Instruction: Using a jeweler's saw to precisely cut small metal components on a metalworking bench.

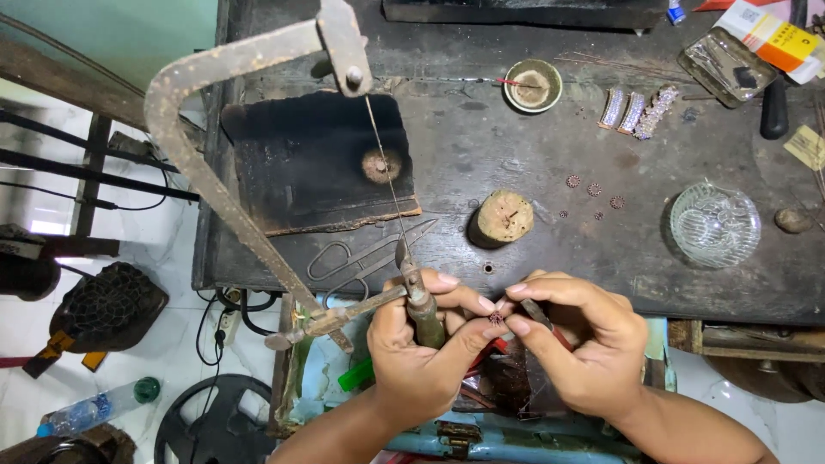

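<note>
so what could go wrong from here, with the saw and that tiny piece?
1. The left hand grips the saw frame while both hands' fingertips pinch a small round ornament; the thin blade runs close to them, so a slip could nick a finger.
2. The blade looks very fine; twisting the frame could snap it.
3. The ornament sits past the bench edge, so if dropped it may fall into the clutter below.

Both bare forearms come up from the bottom edge, angling inward. The left hand point(418, 344) is curled in a fist-like grip, thumb laid across the top. The right hand point(577, 339) pinches, thumb and forefinger pressed together (fingertips of both hands nearly touching), remaining fingers tucked under.
</note>
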